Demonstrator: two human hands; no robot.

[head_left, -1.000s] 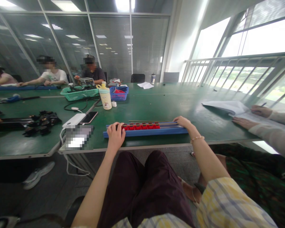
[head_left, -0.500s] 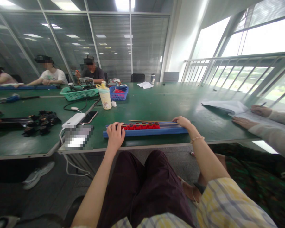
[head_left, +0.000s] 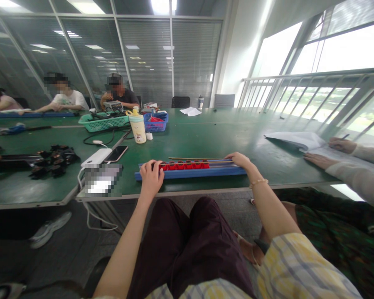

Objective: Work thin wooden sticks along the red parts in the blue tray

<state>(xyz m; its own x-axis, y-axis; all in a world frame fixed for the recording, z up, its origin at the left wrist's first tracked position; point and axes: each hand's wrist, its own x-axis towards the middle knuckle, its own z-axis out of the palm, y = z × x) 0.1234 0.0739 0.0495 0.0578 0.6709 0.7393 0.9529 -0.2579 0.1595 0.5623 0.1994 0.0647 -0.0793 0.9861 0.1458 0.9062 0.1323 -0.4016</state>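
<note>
My left grip (head_left: 151, 179) is closed, with the fingers curled over the left end of a blue bar (head_left: 190, 173). The bar lies lengthwise along the near edge of the green surface (head_left: 205, 137). My right grip (head_left: 238, 159) is open, with the fingers extended over the bar's right end. A bracelet (head_left: 258, 181) circles the right wrist.

Between the two grips, a row of red pieces (head_left: 183, 165) sits on the bar, closer to the left grip. Thin metal rods (head_left: 199, 158) run along the bar and pass the red pieces, reaching toward the right grip.

Left of the left grip, a white power bank (head_left: 96, 158) and a black phone (head_left: 116, 153) lie side by side. Ahead of the left grip stand a cream bottle (head_left: 138, 128) and a blue basket (head_left: 156, 123), with a green basket (head_left: 103, 123) farther left. Right of the right grip, a co-worker's hands (head_left: 319, 161) rest on papers (head_left: 294, 140), and the farther hand holds a pen (head_left: 345, 136).
</note>
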